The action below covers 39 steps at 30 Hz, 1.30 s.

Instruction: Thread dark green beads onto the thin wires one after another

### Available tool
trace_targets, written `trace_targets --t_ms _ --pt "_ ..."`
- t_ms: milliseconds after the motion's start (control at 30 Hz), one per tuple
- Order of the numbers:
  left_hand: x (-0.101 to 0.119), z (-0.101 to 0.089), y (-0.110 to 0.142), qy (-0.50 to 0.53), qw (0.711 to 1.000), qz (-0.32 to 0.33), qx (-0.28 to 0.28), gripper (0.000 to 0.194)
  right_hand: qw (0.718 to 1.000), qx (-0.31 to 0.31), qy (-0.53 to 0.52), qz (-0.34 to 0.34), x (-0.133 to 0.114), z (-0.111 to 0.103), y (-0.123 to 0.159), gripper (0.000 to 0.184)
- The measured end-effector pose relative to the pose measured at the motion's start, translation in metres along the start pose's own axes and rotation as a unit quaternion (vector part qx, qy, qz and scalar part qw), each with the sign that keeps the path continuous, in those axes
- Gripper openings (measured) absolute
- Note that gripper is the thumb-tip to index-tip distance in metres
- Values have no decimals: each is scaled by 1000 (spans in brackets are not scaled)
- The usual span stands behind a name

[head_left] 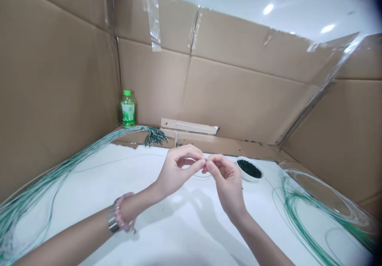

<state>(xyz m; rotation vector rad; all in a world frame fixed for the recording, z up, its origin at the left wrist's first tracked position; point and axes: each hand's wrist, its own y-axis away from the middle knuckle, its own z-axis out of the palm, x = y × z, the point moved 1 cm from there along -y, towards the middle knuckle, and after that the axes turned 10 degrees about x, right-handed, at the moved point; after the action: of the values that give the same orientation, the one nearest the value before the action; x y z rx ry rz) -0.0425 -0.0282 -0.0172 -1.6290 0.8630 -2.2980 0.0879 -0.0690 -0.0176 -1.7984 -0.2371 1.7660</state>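
My left hand [182,166] and my right hand [227,178] meet above the white work surface, fingertips almost touching. Each pinches thumb against forefinger. Whatever lies between the fingertips is too small to make out. A thin curved strand [203,176] shows just below the fingertips; whether it is in my hands I cannot tell. Close behind my right hand is a white bowl [254,178] filled with small dark green or black pieces [250,169].
Green and white strands [68,162] run along the left side, ending in a dark-tipped bunch [155,136]. Coiled green strands [301,206] lie at right. A green-capped bottle [128,110] stands in the back left corner. Cardboard walls [238,75] enclose the surface; a cardboard strip [191,126] lies at the back.
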Motion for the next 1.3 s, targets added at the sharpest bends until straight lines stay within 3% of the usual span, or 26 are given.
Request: trace_targets --t_ms 100,233,433,633,767,1000,1300 --pt "26 0 -16 28 999 36 -14 4 998 25 6 -53 -27 10 -10 14" --pt "52 3 -25 66 997 34 -27 8 993 56 11 -107 -54 19 -10 12" --pt "63 12 -24 163 987 7 -12 5 987 67 9 -149 -85 23 -1 11" --pt "77 22 -24 194 980 48 19 6 983 15 -1 -181 -110 23 -6 11" --pt "84 27 -23 207 973 84 51 6 978 -2 -27 -208 -113 23 -14 11" --pt "80 35 -21 213 969 84 88 4 976 -34 -34 -213 -102 17 -20 14" --pt "71 22 -15 240 964 63 91 7 961 4 16 -277 -87 30 -14 14"
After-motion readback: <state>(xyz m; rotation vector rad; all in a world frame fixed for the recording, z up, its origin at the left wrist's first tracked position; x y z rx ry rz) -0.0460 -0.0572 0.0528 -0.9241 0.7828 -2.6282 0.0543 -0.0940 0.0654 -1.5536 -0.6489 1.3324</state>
